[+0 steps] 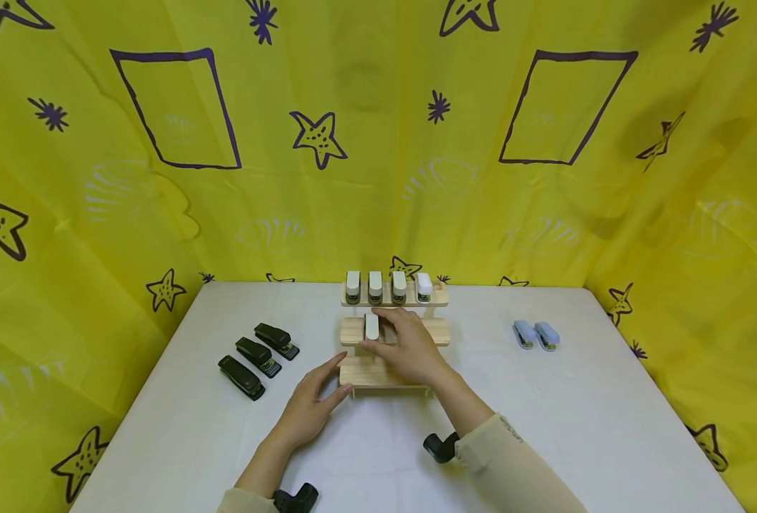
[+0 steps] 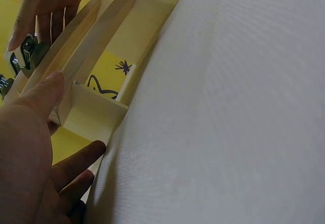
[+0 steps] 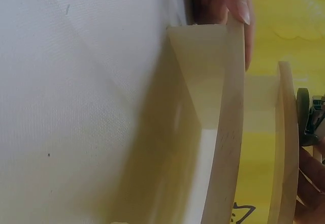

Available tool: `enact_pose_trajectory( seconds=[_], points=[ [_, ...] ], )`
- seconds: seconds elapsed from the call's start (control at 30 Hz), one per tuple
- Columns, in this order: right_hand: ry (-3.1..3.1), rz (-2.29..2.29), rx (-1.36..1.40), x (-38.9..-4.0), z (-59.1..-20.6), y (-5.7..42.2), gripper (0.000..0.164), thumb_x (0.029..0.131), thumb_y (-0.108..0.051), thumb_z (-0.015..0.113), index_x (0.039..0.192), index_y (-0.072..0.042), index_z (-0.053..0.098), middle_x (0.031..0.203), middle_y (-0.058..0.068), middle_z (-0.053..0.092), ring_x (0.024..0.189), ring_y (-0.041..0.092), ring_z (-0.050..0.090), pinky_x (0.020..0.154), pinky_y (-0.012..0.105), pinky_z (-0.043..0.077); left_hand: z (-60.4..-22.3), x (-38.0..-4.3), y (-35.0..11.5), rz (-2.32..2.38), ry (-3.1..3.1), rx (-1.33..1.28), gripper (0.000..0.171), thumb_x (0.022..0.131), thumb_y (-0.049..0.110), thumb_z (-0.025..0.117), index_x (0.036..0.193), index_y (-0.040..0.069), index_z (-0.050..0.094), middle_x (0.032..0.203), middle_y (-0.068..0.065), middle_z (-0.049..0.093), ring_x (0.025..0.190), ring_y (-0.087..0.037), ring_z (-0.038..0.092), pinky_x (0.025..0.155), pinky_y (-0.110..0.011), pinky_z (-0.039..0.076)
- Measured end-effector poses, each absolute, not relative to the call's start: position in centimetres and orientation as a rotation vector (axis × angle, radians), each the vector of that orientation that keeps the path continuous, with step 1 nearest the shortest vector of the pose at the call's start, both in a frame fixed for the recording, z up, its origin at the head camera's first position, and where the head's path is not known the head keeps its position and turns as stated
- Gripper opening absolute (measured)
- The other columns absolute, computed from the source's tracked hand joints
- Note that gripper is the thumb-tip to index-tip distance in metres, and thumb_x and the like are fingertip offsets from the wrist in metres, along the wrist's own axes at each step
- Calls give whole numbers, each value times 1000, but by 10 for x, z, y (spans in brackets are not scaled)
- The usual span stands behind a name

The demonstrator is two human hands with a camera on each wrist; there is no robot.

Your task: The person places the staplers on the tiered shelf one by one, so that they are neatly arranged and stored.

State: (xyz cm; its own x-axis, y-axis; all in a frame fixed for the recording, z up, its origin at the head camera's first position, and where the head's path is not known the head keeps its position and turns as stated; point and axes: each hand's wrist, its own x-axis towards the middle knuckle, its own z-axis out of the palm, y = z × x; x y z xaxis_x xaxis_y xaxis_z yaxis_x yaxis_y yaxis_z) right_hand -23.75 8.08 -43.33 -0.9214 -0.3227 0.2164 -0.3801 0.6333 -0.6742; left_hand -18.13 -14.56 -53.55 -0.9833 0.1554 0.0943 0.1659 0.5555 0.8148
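A three-tier wooden stand [image 1: 360, 372] stands at the middle of the table. My right hand [image 1: 410, 349] holds a white-topped mini stapler [image 1: 372, 326] between thumb and fingers at the middle tier, left of its centre. Its dark base [image 3: 303, 113] shows against that tier in the right wrist view. With thumb in front and index finger behind, my left hand [image 1: 310, 406] grips the left end of the bottom tier; the other fingers [image 2: 76, 168] spread loosely below. On the top tier, several white-topped staplers [image 1: 374, 286] stand upright in a row.
Three black staplers [image 1: 258, 356] lie slantwise on the white table [image 1: 179, 442] to the left of the stand. Two light blue staplers [image 1: 536, 335] lie side by side at the right. A yellow patterned curtain [image 1: 378, 199] surrounds the table's back and sides.
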Motion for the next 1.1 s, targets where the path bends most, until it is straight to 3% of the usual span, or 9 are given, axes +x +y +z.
enact_pose_trajectory(
  seconds=[0.47, 1.1],
  points=[
    [-2811, 1123, 567, -237, -431, 68, 71, 93, -52, 74, 150, -14, 55, 154, 9, 56, 141, 34, 49, 118, 53, 41, -535, -181, -146, -1434, -2768, -291, 63, 98, 52, 66, 156, 47, 41, 153, 0, 55, 151, -32, 40, 123, -63, 30],
    [-2821, 1122, 491, -236, -430, 63, 73, 91, -55, 75, 147, -13, 57, 149, 8, 61, 133, 32, 53, 112, 50, 46, -535, -181, -146, -1434, -2770, -282, 62, 98, 50, 67, 155, 47, 42, 154, -2, 56, 151, -33, 41, 123, -64, 30]
  ],
)
